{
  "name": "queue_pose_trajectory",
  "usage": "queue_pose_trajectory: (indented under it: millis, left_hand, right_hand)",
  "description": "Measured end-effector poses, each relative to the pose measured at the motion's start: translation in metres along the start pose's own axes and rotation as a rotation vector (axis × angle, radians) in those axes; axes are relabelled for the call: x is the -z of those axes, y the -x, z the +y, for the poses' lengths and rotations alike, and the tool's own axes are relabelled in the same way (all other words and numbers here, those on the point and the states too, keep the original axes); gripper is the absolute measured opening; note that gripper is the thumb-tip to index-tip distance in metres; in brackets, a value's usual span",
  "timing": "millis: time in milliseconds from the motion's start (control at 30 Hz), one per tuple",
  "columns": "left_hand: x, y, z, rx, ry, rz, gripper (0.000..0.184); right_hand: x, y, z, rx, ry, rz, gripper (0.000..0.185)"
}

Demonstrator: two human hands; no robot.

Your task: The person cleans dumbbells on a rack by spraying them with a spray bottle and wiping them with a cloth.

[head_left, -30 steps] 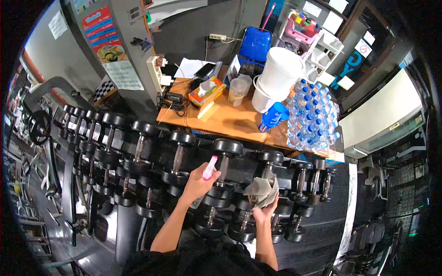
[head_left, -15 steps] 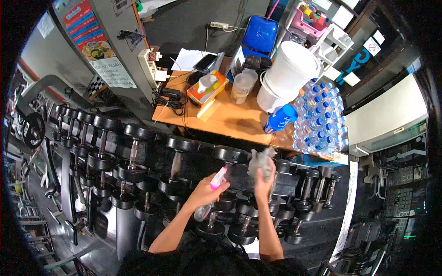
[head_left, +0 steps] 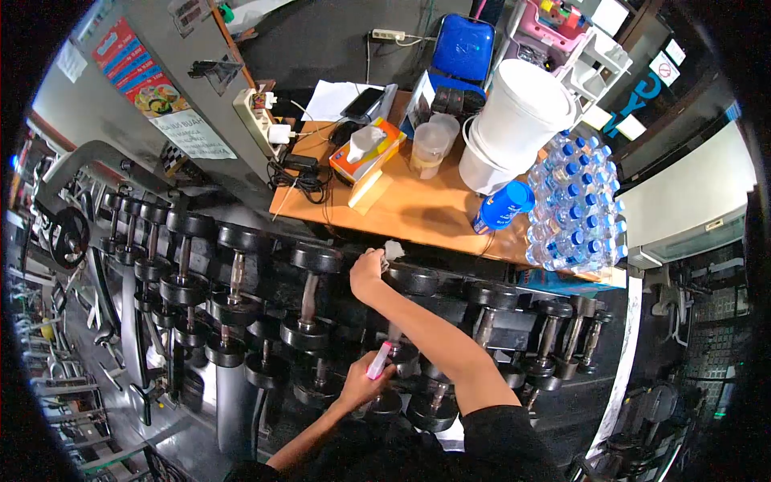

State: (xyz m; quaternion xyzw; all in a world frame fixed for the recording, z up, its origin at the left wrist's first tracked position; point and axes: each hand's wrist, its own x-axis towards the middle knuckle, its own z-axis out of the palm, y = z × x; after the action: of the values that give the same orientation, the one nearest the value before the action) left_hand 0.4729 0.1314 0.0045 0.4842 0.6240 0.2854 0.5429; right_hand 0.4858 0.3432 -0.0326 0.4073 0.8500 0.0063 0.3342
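Note:
My right hand (head_left: 368, 271) reaches across to the far end of a black dumbbell (head_left: 411, 279) on the upper rack row. Its fingers are closed on a crumpled grey cloth (head_left: 393, 251), which touches the dumbbell's far head. Lower down, my left hand (head_left: 363, 381) grips a spray bottle with a pink and white nozzle (head_left: 379, 361); the bottle's body is mostly hidden. That hand is in front of the lower row, near the dumbbell's near head.
Behind the rack, a wooden table (head_left: 385, 210) bears a tissue box (head_left: 367, 152), plastic cups, white buckets (head_left: 522, 112), a blue container (head_left: 503, 206) and water bottles (head_left: 574, 209). Dumbbells (head_left: 308, 297) line both sides. A blue chair (head_left: 463, 48) stands behind.
My right hand has moved left and forward with the cloth, now at the dumbbell's far head. My left hand has come lower and nearer my body, still holding the spray bottle.

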Motion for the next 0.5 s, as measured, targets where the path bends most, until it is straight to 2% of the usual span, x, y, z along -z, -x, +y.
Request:
queue_pose_trajectory:
  millis: [100,133,200,233,300,433,500]
  left_hand:
    - [-0.008,-0.006,-0.021,-0.35,-0.122,0.152,0.02]
    - [-0.01,-0.004,-0.016,-0.345,-0.116,0.15,0.02]
    - [-0.007,0.0,-0.002,-0.007,0.212,0.017,0.018]
    - [-0.008,-0.003,-0.007,-0.002,0.248,0.01,0.017]
    - [-0.007,-0.002,-0.007,0.021,0.262,0.008,0.016]
    - [-0.011,-0.007,-0.014,-0.003,0.367,0.035,0.015]
    - [-0.011,-0.005,-0.015,-0.006,0.363,0.035,0.015]
  right_hand:
    - [-0.011,0.027,0.022,0.068,-0.17,0.289,0.021]
    - [-0.014,0.045,0.029,0.07,-0.168,0.281,0.021]
    - [-0.02,0.078,0.036,0.056,-0.267,0.665,0.019]
    - [-0.021,0.09,0.039,0.06,-0.273,0.665,0.019]
    - [-0.028,0.11,0.047,0.067,-0.524,0.964,0.023]
    - [-0.066,0.133,0.058,-0.023,-0.717,1.1,0.033]
    - [-0.103,0.132,0.057,-0.117,-0.945,1.221,0.038]
